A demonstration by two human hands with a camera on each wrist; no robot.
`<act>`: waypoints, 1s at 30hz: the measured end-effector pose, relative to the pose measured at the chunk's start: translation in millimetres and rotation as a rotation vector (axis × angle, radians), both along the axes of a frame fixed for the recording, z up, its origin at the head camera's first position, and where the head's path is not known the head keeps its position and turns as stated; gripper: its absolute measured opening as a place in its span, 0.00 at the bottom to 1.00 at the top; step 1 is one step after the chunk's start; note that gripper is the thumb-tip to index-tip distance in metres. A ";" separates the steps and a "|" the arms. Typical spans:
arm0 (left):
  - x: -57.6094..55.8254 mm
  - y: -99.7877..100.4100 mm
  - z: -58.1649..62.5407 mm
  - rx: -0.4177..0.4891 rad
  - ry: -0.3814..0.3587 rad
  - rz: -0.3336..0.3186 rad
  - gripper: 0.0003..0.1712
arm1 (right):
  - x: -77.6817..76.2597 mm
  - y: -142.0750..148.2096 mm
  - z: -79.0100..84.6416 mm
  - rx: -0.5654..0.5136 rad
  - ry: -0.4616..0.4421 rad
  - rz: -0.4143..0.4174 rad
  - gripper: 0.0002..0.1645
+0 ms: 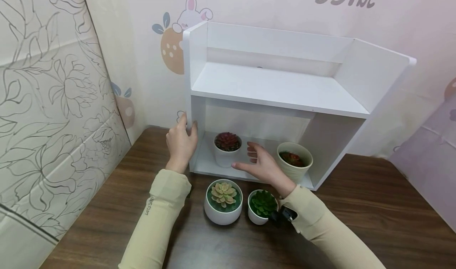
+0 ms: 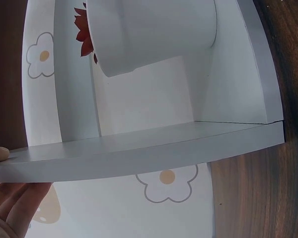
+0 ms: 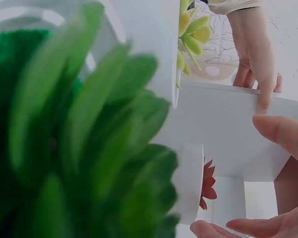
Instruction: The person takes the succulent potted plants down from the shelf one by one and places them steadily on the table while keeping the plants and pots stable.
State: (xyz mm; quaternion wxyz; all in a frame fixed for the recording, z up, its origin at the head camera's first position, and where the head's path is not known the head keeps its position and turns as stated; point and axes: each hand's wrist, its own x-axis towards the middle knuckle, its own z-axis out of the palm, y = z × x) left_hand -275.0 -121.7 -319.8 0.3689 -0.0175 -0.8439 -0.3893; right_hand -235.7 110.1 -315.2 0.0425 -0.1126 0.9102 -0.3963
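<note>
My left hand (image 1: 181,145) grips the left side panel of a white desktop shelf (image 1: 278,84), thumb inside and fingers outside, as the left wrist view also shows. My right hand (image 1: 263,165) is in front of the lower compartment, thumb and fingers apart with nothing between them. Just left of it, a dark red succulent in a white pot (image 1: 224,157) stands upright on the lower board. A ribbed cream pot (image 1: 293,169) with a small red-green plant stands at that board's right end, partly behind my right wrist.
On the brown wooden table (image 1: 117,221), before the shelf, are a pale yellow-green succulent in a round white pot (image 1: 223,217) and a green succulent in a smaller white pot (image 1: 257,218). The latter is close below my right wrist. A printed wall (image 1: 142,63) rises behind the shelf.
</note>
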 end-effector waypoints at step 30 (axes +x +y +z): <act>0.9 0.6 0.2 0.013 0.002 -0.011 0.21 | -22.1 -12.1 9.7 -0.018 -0.121 -0.050 0.55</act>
